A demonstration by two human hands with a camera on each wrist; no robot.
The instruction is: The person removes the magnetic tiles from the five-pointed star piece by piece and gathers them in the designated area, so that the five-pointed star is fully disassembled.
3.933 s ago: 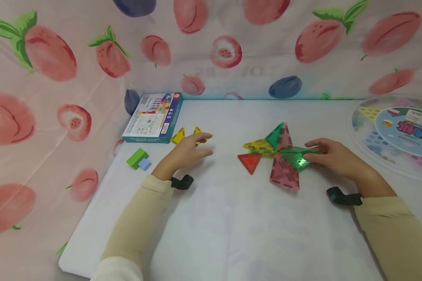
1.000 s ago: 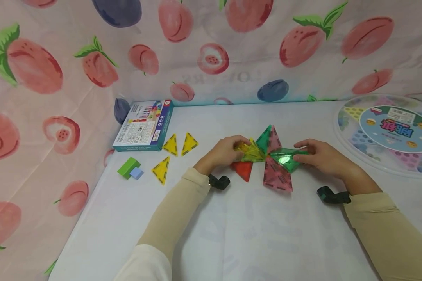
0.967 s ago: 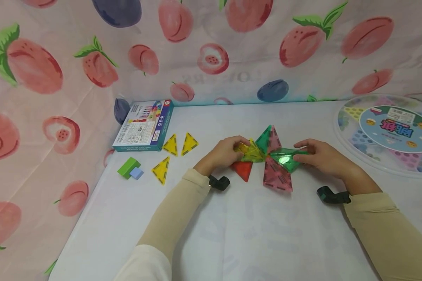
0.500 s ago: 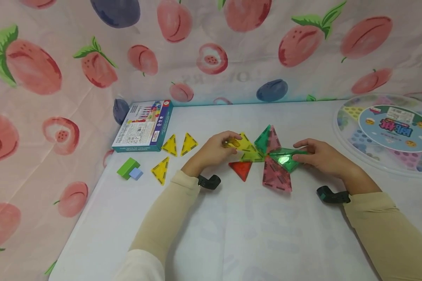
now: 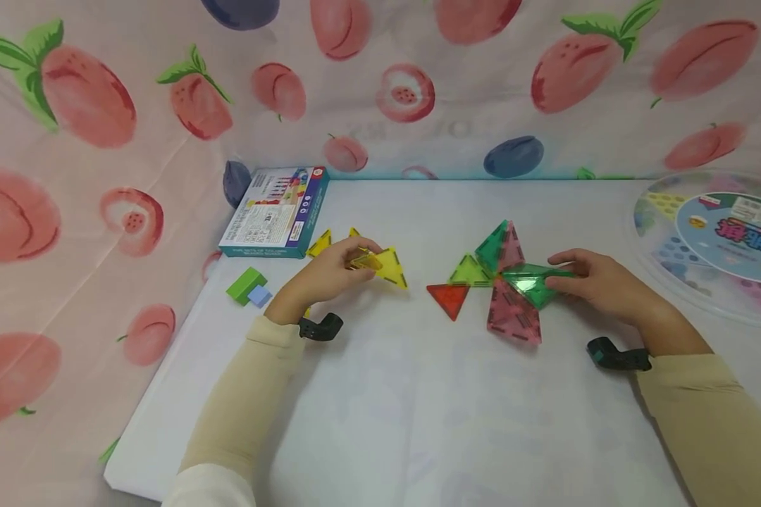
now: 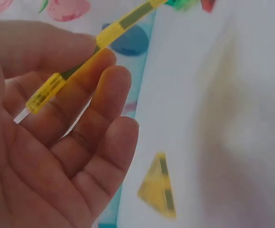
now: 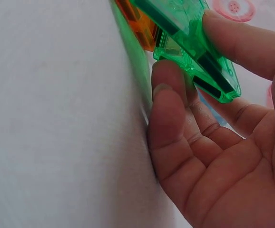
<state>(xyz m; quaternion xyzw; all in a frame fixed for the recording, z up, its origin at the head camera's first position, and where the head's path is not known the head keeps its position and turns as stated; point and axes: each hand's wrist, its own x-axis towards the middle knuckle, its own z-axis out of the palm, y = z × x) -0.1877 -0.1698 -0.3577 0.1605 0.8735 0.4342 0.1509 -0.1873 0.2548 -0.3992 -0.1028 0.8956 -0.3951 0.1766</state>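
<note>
My left hand [image 5: 326,274] pinches a yellow triangular magnetic tile [image 5: 392,267] between thumb and fingers, raised over the left part of the table; the left wrist view shows this tile [image 6: 113,33] edge-on. My right hand [image 5: 609,285] grips green magnetic tiles [image 5: 533,282] that stand tilted at the right of a star-like cluster. In the right wrist view, green tiles [image 7: 199,52] meet at an angle between thumb and fingers. Also in the cluster are pink tiles [image 5: 514,313], a darker green tile [image 5: 491,243] and a yellow-green triangle [image 5: 469,271]. A red triangle [image 5: 449,299] touches or nearly touches that triangle.
Loose yellow triangles [image 5: 320,243] lie behind my left hand, partly hidden. Further left are a green block [image 5: 246,285] with a small blue block [image 5: 259,296], and a flat cardboard box [image 5: 273,215]. A round clear game case [image 5: 729,239] sits at the right.
My left hand has drawn a yellow triangle off the cluster's left side and carried it leftward. My right hand keeps its grip on the green tiles. The head view has shifted slightly.
</note>
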